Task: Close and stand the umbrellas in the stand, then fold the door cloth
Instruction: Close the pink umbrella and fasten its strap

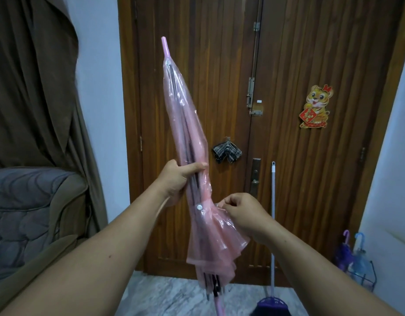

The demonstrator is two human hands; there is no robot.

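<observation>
A closed pink umbrella (187,142) of see-through plastic stands nearly upright in the middle of the view, its pink tip pointing to 11 o'clock and its handle end running down out of the bottom edge. The left hand (178,179) has its grip clenched around the umbrella's middle, thumb across the front. Just below, at 4 o'clock from it, the right hand (242,215) pinches a fold of the loose pink plastic beside a white snap button (199,206); its grip is closed on that plastic.

Behind the umbrella is a wooden double door (299,65). A striped grey cloth (226,152) hangs on the door, at 3 o'clock from the left hand. A tiger sticker (316,107) is stuck on the right door leaf.

At 4 o'clock in the view, by the wall, a wire umbrella stand (365,274) holds a purple umbrella (344,252) and a blue umbrella (360,254), both closed, handles up. A broom (273,236) leans against the door, left of the stand. A grey sofa (25,213) and a brown curtain (32,76) fill the 9 o'clock side.
</observation>
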